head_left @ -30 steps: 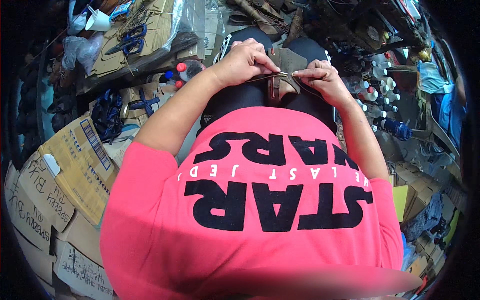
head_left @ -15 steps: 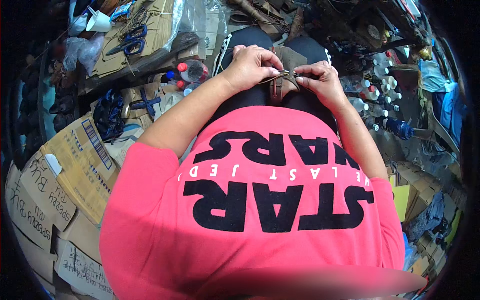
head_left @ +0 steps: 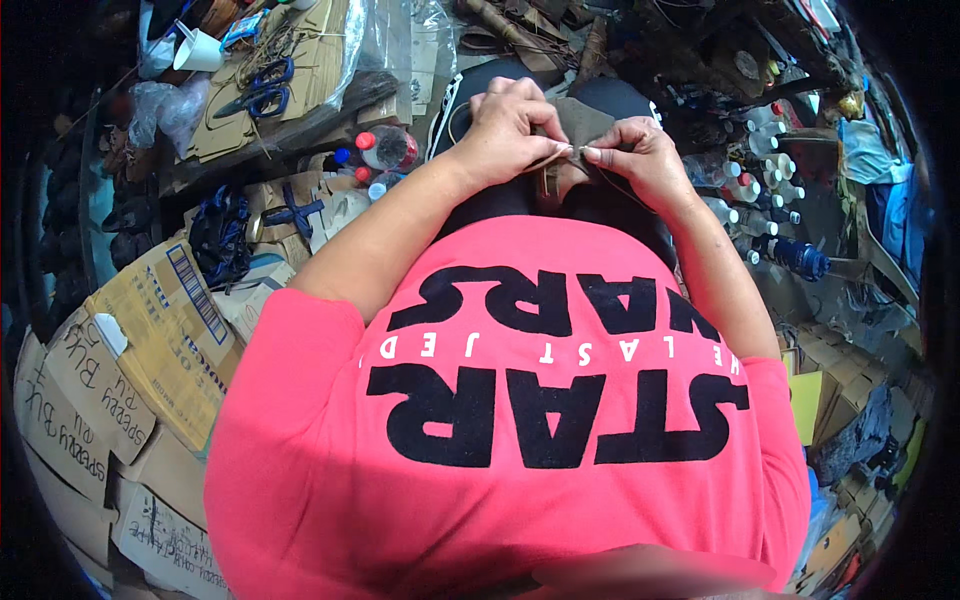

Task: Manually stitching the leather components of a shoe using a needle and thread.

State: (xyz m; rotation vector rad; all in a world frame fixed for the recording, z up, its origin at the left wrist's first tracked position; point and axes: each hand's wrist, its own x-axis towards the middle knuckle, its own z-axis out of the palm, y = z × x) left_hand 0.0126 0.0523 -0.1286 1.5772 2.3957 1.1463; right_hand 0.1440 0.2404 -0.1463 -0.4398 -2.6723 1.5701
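A brown leather piece, resembling a shoe upper, rests across my dark-clad thighs. Over it, the fingertips of both hands meet in pinches. My left hand pinches a thin brown lace between thumb and forefinger, its other fingers curled. Close beside it on the right, my right hand has thumb and forefinger pressed together at the same lace. The fingers cover the exact spot where the lace meets the leather.
Scissors with blue handles lie on stacked brown card at the upper left, near a white cup. Bottles stand to the left and right of my legs. Flattened cardboard boxes spread at the lower left.
My hands have come closer together, the right hand moving left until its fingertips nearly touch the left's. The leather piece's grey-brown flap shows more above the fingers.
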